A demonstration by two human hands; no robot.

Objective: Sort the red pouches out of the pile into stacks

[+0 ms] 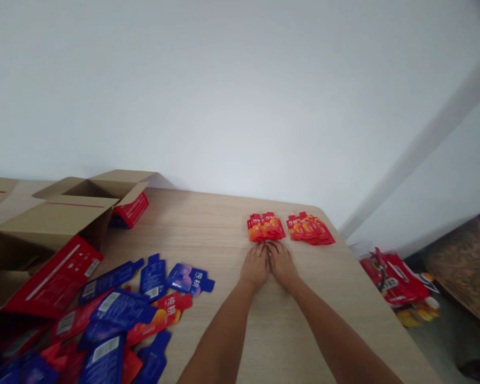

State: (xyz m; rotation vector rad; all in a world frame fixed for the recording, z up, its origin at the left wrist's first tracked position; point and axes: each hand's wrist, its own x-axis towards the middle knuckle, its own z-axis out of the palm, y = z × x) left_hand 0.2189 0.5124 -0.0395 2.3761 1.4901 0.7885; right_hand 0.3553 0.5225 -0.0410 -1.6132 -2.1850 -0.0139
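Side by side on the table, my left hand [256, 265] and my right hand [281, 262] lie palm down, touching each other at the inner edges. The fingers of both are stretched forward, and the fingertips reach the near edge of a bunch of red pouches with orange fruit pictures [265, 227]. Neither hand is gripping anything that I can see. A second bunch of overlapping red pouches [310, 229] lies just to the right, apart from my hands.
To the left, blue pouches [120, 309] and red pouches [160, 318] lie in a loose heap. Open cardboard boxes [64, 213] with red printed sides stand behind it. A wall [240, 106] rises behind the wooden table [208, 218]. Beyond its right edge sits a red bag [400, 280].
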